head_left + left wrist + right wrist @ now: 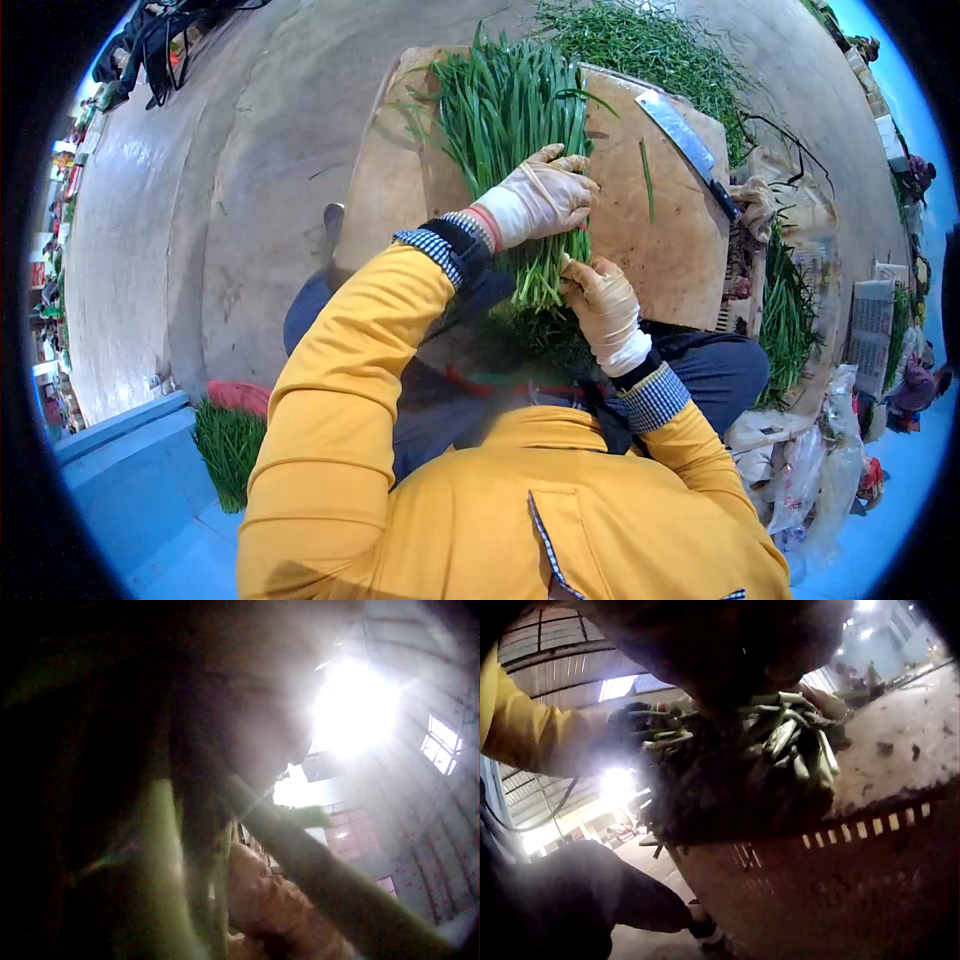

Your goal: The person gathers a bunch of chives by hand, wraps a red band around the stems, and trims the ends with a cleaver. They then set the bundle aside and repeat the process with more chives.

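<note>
Left hand [540, 200] grips garlic-chive bundle [515, 120] on board [660, 270] | right hand [605, 312] pinches its stem end | bundle seems gathered; butts uneven, no tie visible | kitchen knife [682, 138] lies aside | loose greens [640, 45] beyond, apparently unsorted

White crate [876, 325] far right; plastic bags [800, 477] lower right; red cloth [238, 397] lower left, near blue ledge [130, 455].

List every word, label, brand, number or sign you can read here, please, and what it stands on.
None can be read in any view.
Knife: no legible marking on the blade.
Slotted crate: faint marks on its side, too blurred to tell whether they are lettering.
Clear plastic bags: any print is too small to read.
</note>
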Demonstrator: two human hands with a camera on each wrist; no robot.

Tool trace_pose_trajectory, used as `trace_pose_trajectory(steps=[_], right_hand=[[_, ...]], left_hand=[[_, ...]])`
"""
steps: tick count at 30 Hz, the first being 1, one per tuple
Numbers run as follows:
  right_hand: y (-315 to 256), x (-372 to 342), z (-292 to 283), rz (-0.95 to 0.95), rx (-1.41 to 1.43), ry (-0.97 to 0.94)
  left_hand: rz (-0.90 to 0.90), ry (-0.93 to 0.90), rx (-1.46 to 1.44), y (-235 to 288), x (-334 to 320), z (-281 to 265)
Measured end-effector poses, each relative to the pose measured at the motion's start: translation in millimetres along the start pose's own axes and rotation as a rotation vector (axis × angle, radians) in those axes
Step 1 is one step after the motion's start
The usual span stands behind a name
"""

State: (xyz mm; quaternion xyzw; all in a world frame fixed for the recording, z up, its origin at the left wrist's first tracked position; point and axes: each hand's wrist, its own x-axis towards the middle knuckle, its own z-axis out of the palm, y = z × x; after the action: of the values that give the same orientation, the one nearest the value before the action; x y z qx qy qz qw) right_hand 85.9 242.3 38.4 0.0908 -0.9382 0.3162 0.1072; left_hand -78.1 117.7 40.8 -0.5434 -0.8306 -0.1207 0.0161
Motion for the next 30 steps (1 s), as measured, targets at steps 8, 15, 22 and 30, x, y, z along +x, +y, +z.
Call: trace_pose_trajectory(steps=[8,15,22,30], right_hand=[[-9.3,-10.2,-32.8,-0.074,-0.047,-0.657],[-18.3,35.4,-27.6,-0.024,-0.014,-0.102],[-10.3,19.4,-5.3,-0.161,-0.491,-0.248],[-38.5,12.0,-61.4,-0.377,-0.031,-1.054]], left_hand=[[-0.008,0.009,-0.021,-2.2,1.2,-0.6],[-0.003,0.029,0.022,-2.5,0.5,4.1],[0.013,0.041,0.050,1.1,2.1,-3.8],[-0.013,-0.080,0.019,3.0,2.5,-10.6]])
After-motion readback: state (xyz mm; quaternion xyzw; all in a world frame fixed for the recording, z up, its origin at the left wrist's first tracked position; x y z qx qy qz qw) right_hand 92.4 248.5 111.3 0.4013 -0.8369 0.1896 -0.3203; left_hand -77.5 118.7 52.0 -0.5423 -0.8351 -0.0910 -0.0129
